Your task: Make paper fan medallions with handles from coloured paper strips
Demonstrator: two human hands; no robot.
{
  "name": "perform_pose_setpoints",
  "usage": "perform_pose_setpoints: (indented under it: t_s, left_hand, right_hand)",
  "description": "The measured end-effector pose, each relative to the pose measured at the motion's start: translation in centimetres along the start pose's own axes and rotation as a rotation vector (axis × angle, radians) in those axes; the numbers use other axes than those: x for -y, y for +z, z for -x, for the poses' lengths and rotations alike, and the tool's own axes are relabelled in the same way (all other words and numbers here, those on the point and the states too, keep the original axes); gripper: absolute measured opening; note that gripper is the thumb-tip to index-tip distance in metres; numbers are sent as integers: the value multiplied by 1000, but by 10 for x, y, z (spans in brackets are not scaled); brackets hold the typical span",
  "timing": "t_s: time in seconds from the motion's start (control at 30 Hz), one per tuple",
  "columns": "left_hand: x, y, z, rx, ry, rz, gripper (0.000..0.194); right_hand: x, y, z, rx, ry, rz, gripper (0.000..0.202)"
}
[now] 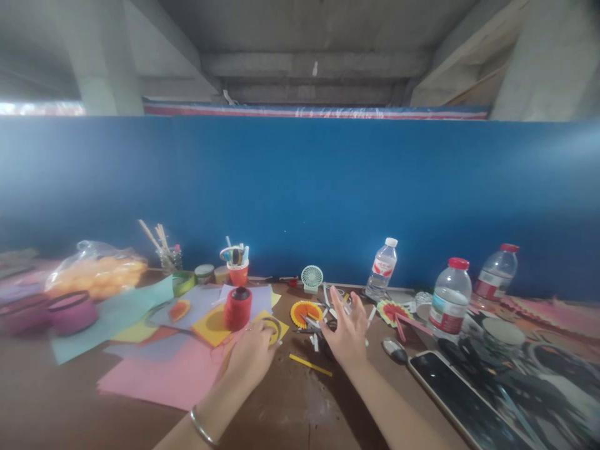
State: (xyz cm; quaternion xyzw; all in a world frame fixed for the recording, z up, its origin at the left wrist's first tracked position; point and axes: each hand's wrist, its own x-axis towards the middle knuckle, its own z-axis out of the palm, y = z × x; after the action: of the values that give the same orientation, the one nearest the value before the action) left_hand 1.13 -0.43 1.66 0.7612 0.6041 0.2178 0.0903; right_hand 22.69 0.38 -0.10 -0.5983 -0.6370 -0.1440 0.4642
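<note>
My left hand (253,351), with a metal bangle on the wrist, is closed round the edge of a ring that looks like a roll of tape (276,325). Just behind it a spool of red thread (237,309) stands upright on yellow paper. My right hand (347,334) hovers with spread fingers over scissors and white paper scraps, partly hiding them; nothing shows in its grip. Beside it lies a pleated orange and yellow paper rosette (300,315). A narrow yellow paper strip (310,365) rests on the brown table (300,406) between my hands.
Coloured paper sheets (159,378) cover the left side. A small fan (312,278) and a red cup of tools (238,272) stand at the back. On the right are a water bottle (382,270), red-capped bottles (450,297), a spoon (394,351) and a phone (462,394).
</note>
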Motion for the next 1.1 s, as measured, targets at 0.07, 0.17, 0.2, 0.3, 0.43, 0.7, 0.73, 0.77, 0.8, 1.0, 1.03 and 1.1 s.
perform_pose_setpoints:
  t_s: [0.07, 0.17, 0.2, 0.3, 0.43, 0.7, 0.73, 0.77, 0.8, 1.0, 1.03, 1.1]
  left_hand:
    - [-2, 2, -2, -23, 78, -14, 20]
    - [-5, 6, -15, 26, 154, 7, 25]
    - [-6, 7, -22, 53, 161, 15, 25]
    - [-10, 11, -50, 104, 189, 42, 25]
    - [-21, 19, -91, 166, 189, 82, 27]
    - [-34, 45, -136, 370, 27, 142, 29]
    - [-34, 46, -137, 386, 6, 159, 29]
    - [-33, 46, -138, 395, -10, 180, 30]
    - [-31, 46, -139, 395, -19, 204, 30]
    - [-17, 27, -140, 157, -52, 410, 21]
    - [-14, 22, -140, 89, -64, 456, 19]
    - [-9, 11, -139, -26, -91, 566, 19]
  right_hand:
    - [-3, 5, 3, 147, -28, -42, 71]
    - [-4, 9, 7, 306, -40, -42, 80]
    - [-3, 9, 8, 335, -27, -24, 82]
    - [0, 7, 10, 380, 40, 30, 84]
    - [1, 5, 11, 377, 53, 43, 83]
    - [-2, 10, 13, 346, 59, 22, 88]
    - [-2, 10, 12, 347, 61, 20, 88]
    - [-2, 10, 12, 349, 63, 19, 88]
    - [-2, 10, 12, 350, 68, 18, 88]
    - [1, 6, 10, 361, 89, 3, 90]
    - [0, 6, 10, 364, 89, -4, 90]
    - [0, 7, 12, 364, 95, -18, 91]
